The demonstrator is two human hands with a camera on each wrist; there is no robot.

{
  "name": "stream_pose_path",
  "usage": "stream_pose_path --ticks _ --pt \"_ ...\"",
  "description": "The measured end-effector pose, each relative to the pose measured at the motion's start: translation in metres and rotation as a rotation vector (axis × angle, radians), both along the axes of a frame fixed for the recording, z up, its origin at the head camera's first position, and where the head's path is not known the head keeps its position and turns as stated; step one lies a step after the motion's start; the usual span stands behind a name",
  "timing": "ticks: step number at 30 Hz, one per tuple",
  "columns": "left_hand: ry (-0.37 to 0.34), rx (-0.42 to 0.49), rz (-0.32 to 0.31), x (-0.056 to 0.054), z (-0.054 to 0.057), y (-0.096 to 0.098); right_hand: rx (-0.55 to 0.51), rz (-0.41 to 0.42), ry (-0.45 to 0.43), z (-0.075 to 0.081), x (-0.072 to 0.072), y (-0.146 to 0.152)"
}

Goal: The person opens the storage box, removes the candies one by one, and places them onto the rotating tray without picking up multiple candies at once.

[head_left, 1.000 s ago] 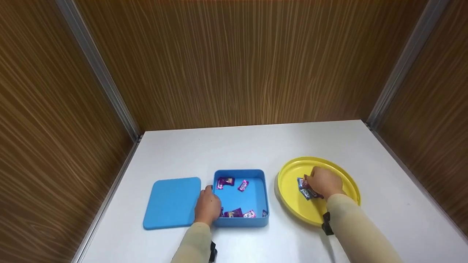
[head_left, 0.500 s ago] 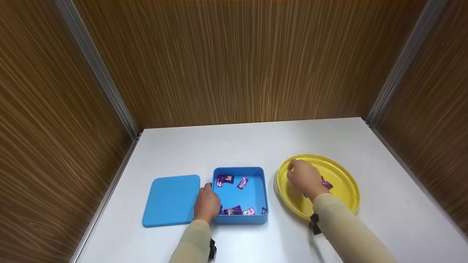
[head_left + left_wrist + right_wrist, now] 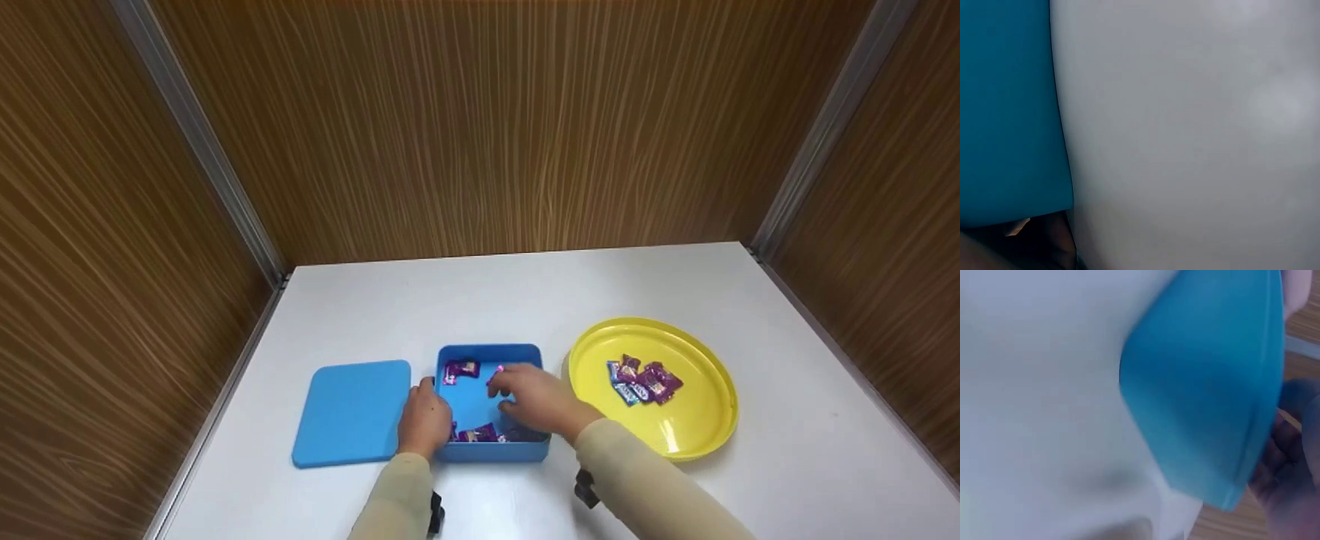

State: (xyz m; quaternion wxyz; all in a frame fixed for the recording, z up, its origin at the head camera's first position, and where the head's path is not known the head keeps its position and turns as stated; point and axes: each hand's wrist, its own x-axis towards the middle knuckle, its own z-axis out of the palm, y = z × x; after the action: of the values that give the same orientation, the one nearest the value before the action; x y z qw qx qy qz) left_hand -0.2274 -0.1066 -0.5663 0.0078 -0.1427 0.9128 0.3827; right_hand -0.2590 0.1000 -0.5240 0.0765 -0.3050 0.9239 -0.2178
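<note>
An open blue box (image 3: 491, 454) holds several small purple and pink wrapped candies (image 3: 478, 433). My left hand (image 3: 424, 422) grips the left wall of this box. Over the right part of the box is my right hand (image 3: 536, 401), palm down, its fingers loosely bent and apart, with nothing seen between them. Its fingertips are right by a pink-wrapped candy (image 3: 496, 371), which they partly cover. In the right wrist view the blue box wall (image 3: 1207, 394) hides part of the right hand (image 3: 1292, 478).
A round yellow plate (image 3: 697, 420) stands to the right, with several purple and blue wrapped candies (image 3: 654, 382) near its middle. A flat blue lid (image 3: 352, 412) lies left of the box. Wood-grain panels (image 3: 510, 135) enclose the white table (image 3: 495, 300) at the back and sides.
My right hand has lifted off the candies on the yellow plate and moved left over the blue box, its fingers loosening. The left hand stays at the box wall.
</note>
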Motion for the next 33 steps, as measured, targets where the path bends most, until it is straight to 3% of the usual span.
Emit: stream_pose_path --ticks 4,10,24,33 --pt "0.001 -0.006 -0.002 0.000 0.000 0.000 0.050 0.039 -0.040 -0.011 0.006 -0.012" --pt "0.021 -0.038 -0.015 0.000 0.000 -0.001 0.150 0.068 0.007 -0.021 0.007 -0.019" --pt "0.003 -0.006 -0.007 0.002 -0.001 0.000 0.211 0.098 0.035 -0.023 0.009 -0.020" --pt "-0.008 0.006 -0.004 0.000 0.000 0.000 0.216 0.186 0.038 -0.022 0.006 -0.019"
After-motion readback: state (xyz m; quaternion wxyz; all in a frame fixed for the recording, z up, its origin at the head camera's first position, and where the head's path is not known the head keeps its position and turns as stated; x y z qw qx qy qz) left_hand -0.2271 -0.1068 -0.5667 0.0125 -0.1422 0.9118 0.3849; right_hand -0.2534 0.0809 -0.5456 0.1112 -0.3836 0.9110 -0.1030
